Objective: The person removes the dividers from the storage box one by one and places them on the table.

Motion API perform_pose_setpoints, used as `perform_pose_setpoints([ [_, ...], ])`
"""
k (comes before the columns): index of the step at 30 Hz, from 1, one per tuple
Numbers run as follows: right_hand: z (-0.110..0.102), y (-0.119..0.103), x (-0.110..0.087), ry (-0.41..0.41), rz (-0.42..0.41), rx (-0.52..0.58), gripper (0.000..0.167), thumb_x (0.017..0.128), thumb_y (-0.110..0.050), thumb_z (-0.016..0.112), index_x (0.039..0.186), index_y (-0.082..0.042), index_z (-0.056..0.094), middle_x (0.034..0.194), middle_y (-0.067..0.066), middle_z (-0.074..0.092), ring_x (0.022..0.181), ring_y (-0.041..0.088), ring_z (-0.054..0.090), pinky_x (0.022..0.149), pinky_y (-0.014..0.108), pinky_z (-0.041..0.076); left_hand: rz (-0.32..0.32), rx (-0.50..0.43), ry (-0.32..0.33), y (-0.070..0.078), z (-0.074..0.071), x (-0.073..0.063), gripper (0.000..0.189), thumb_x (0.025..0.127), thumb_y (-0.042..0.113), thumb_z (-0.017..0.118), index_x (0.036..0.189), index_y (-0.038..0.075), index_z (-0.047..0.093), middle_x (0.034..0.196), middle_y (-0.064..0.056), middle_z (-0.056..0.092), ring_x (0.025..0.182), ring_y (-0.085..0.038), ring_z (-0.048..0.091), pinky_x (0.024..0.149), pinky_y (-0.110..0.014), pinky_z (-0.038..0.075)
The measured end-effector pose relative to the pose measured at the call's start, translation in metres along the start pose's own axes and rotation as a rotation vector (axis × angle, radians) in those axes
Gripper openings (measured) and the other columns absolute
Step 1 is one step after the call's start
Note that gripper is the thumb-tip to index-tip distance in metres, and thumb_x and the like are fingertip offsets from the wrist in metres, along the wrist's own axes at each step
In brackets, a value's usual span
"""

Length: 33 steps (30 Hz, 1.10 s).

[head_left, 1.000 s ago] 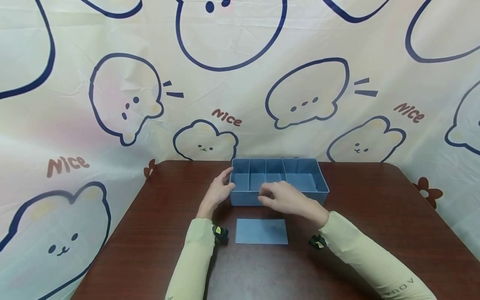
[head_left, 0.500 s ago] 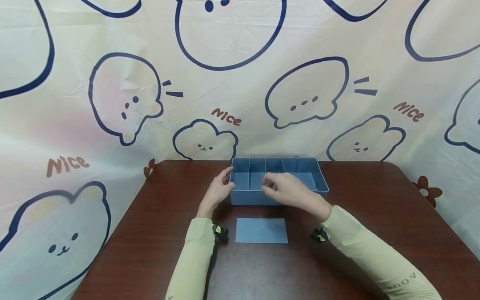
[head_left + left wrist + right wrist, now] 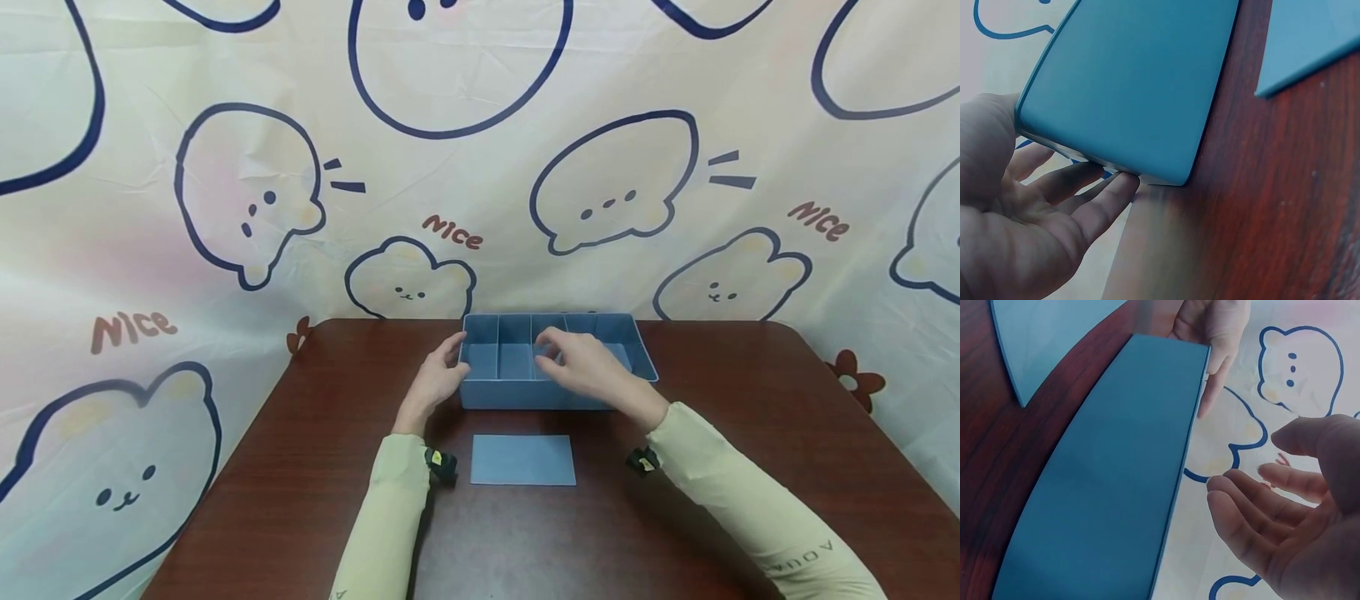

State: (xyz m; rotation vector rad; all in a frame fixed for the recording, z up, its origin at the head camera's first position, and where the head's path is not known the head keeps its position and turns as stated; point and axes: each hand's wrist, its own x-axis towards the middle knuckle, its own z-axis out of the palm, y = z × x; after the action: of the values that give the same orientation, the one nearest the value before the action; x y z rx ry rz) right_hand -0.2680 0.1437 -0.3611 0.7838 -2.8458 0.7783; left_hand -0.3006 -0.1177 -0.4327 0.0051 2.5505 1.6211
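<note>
A blue organizer box (image 3: 551, 395) with several compartments stands upright at the back of the table. My left hand (image 3: 437, 379) grips its left end. In the left wrist view, the fingers (image 3: 1107, 203) lie against the box's end wall, and the thumb reaches behind the rim, its tip hidden. Over the middle-right compartments hovers my right hand (image 3: 585, 362), thumb and fingers apart and loosely bent. The right wrist view shows nothing between the fingers of the right hand (image 3: 1291, 506). A flat light-blue rectangular panel (image 3: 522, 460) lies on the table in front of the box.
The brown wooden table (image 3: 300, 500) reaches back to a cream curtain (image 3: 600, 75) printed with cartoon bears, close behind the box. Small dark cameras sit at both wrists. Light-green sleeves cover both forearms.
My right hand has moved up and slightly right, from the box's front edge to over its compartments, and its thumb and fingers have spread. The left hand, box and panel stay put.
</note>
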Motion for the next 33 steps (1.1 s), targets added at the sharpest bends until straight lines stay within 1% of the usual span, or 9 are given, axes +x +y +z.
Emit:
perform_pose_setpoints([
  [6, 0.000, 0.012, 0.004, 0.028, 0.025, 0.028, 0.033, 0.095, -0.024, 0.060, 0.124, -0.010, 0.059, 0.103, 0.011, 0.072, 0.076, 0.016, 0.067, 0.066, 0.030, 0.057, 0.009, 0.008, 0.001, 0.000, 0.001, 0.002, 0.062, 0.094, 0.018, 0.052, 0.150, 0.036, 0.034, 0.160, -0.006, 0.033, 0.146, -0.033, 0.035, 0.113, -0.059, 0.033],
  [11, 0.001, 0.022, 0.007, 0.034, 0.060, 0.043, 0.035, 0.095, -0.025, 0.059, 0.126, -0.009, 0.057, 0.106, 0.013, 0.071, 0.080, 0.019, 0.068, 0.070, 0.035, 0.058, 0.010, 0.011, 0.002, 0.000, 0.000, 0.002, 0.062, 0.094, 0.018, 0.052, 0.150, 0.036, 0.033, 0.160, -0.006, 0.032, 0.146, -0.033, 0.035, 0.113, -0.060, 0.033],
  [17, 0.002, 0.032, 0.011, 0.040, 0.128, 0.049, 0.039, 0.095, -0.026, 0.059, 0.131, -0.010, 0.055, 0.109, 0.012, 0.070, 0.080, 0.020, 0.068, 0.067, 0.033, 0.057, 0.016, 0.016, 0.000, -0.001, 0.000, 0.003, 0.062, 0.093, 0.018, 0.052, 0.150, 0.035, 0.034, 0.160, -0.006, 0.032, 0.145, -0.034, 0.035, 0.113, -0.059, 0.033],
  [22, 0.003, 0.037, 0.012, 0.035, 0.165, 0.049, 0.041, 0.096, -0.025, 0.059, 0.133, -0.009, 0.053, 0.112, 0.013, 0.069, 0.080, 0.020, 0.068, 0.066, 0.033, 0.057, 0.025, 0.023, -0.003, -0.002, 0.001, 0.004, 0.062, 0.093, 0.018, 0.051, 0.150, 0.034, 0.034, 0.160, -0.006, 0.032, 0.145, -0.033, 0.035, 0.113, -0.058, 0.033],
  [29, 0.002, 0.041, 0.012, 0.041, 0.175, 0.051, 0.040, 0.096, -0.026, 0.057, 0.131, -0.009, 0.054, 0.113, 0.014, 0.069, 0.085, 0.022, 0.068, 0.070, 0.035, 0.058, 0.019, 0.018, -0.004, -0.002, 0.000, 0.004, 0.062, 0.093, 0.018, 0.051, 0.150, 0.035, 0.034, 0.160, -0.006, 0.033, 0.145, -0.033, 0.035, 0.114, -0.058, 0.033],
  [33, 0.002, 0.043, 0.014, 0.039, 0.196, 0.060, 0.040, 0.096, -0.026, 0.057, 0.132, -0.008, 0.054, 0.115, 0.015, 0.068, 0.088, 0.024, 0.068, 0.073, 0.038, 0.058, 0.016, 0.016, -0.007, -0.002, 0.000, 0.004, 0.062, 0.093, 0.018, 0.051, 0.150, 0.036, 0.034, 0.160, -0.006, 0.032, 0.145, -0.034, 0.036, 0.113, -0.059, 0.033],
])
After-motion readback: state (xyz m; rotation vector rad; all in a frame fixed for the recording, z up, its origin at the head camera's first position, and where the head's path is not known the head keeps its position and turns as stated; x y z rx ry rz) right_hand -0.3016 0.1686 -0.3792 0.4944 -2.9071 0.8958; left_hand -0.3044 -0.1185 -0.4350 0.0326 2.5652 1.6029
